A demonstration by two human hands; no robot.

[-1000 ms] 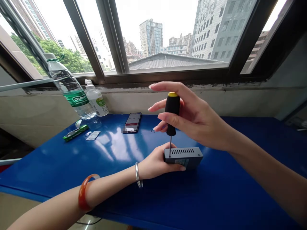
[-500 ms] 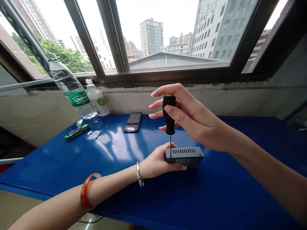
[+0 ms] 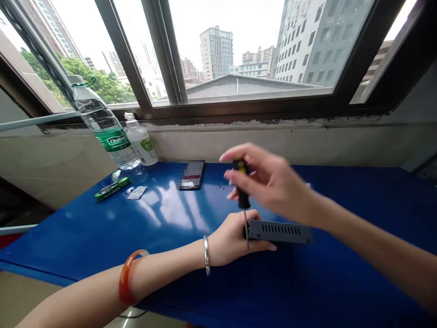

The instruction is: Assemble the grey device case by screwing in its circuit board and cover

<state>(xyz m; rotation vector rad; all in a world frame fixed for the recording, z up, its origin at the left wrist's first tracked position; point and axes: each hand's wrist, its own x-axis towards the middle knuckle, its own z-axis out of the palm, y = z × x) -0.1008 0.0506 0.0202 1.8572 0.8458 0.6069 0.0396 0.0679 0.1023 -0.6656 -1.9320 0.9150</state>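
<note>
A small grey metal box (image 3: 280, 231) with a row of vent slots lies on the blue table (image 3: 102, 228). My left hand (image 3: 232, 237) is closed round its left end, holding it flat. My right hand (image 3: 269, 184), blurred by motion, grips the black handle of a screwdriver (image 3: 242, 191) with a yellow cap. The thin shaft points down in front of the box's left end, beside my left thumb. Whether the tip touches the box I cannot tell.
At the back left stand a large water bottle (image 3: 105, 130) and a small white bottle (image 3: 140, 141). A green packet (image 3: 112, 188), a paper scrap (image 3: 136, 192) and a phone (image 3: 193, 174) lie nearby. Tiny dark specks (image 3: 221, 187) sit behind the screwdriver. A window sill runs behind the table.
The screwdriver came down off the box's top and now hangs lower, by its left end. The box has turned so its vent slots face me more, and it looks longer.
</note>
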